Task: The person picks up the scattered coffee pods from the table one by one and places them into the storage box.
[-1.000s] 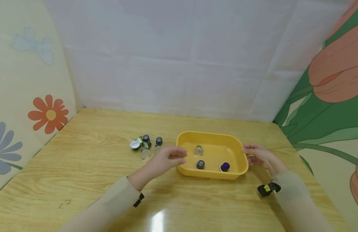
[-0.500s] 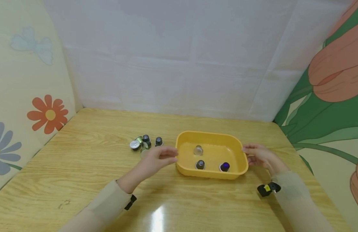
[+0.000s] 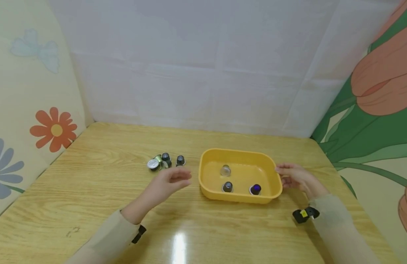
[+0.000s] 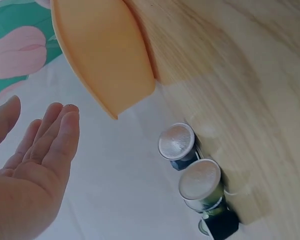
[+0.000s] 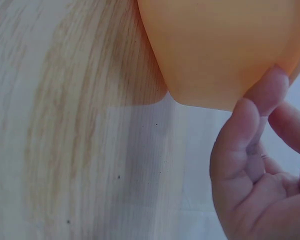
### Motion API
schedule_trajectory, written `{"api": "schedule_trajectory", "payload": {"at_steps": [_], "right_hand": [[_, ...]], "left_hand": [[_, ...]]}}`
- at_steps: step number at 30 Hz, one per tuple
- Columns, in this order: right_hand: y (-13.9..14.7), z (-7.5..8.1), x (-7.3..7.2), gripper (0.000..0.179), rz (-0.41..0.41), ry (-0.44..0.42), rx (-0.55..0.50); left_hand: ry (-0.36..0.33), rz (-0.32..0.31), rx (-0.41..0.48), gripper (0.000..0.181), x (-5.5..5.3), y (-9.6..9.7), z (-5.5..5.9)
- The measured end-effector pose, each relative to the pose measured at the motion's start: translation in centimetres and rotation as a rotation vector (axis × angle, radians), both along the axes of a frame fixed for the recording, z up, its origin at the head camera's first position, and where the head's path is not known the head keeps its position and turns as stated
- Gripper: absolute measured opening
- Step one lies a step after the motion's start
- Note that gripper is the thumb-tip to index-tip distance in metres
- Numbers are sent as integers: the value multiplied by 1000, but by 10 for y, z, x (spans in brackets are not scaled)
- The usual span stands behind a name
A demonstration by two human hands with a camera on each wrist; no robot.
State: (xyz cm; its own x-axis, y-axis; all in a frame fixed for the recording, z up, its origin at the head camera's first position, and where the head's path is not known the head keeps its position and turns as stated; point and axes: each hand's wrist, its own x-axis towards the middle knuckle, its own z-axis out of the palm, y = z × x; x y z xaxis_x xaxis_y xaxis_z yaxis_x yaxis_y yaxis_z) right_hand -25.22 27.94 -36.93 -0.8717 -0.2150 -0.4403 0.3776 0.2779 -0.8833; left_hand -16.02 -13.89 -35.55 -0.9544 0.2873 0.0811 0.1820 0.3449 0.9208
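My left hand (image 3: 167, 184) is raised over the table between the coffee capsules and the yellow tray, fingers loosely extended and nothing in them. Beyond it lies a cluster of coffee capsules, among them a silver-lidded one (image 3: 153, 164) and a dark one (image 3: 180, 160); the hand partly covers the near side of the group. My right hand (image 3: 299, 178) holds the right end of the yellow tray (image 3: 236, 198), its curled fingers (image 5: 246, 122) at the outer wall near the rim. Inside the tray are a pale-lidded capsule (image 3: 225, 170), a dark capsule (image 3: 227, 187) and a purple-topped capsule (image 3: 255, 189).
The wooden table (image 3: 101, 183) ends at a white sheet (image 3: 190, 73) behind. Flower-patterned panels (image 3: 55, 128) stand at both sides. A black strap device (image 3: 304, 215) sits on the right wrist.
My left hand has drawn back leftward from over the tray's left rim to the table beside the capsule cluster. The right hand and tray stay where they were.
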Motion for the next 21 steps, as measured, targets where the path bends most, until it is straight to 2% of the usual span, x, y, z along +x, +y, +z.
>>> {"api": "schedule_trajectory", "payload": {"at_steps": [5, 12, 21], "right_hand": [[1, -1, 0, 15, 6, -2, -13], [2, 0, -1, 19, 14, 5, 0], [1, -1, 0, 17, 7, 5, -11]], "left_hand": [[23, 34, -22, 36, 4, -9, -3], [2, 111, -105, 34, 9, -16, -1], [1, 148, -149, 32, 11, -26, -7]]}}
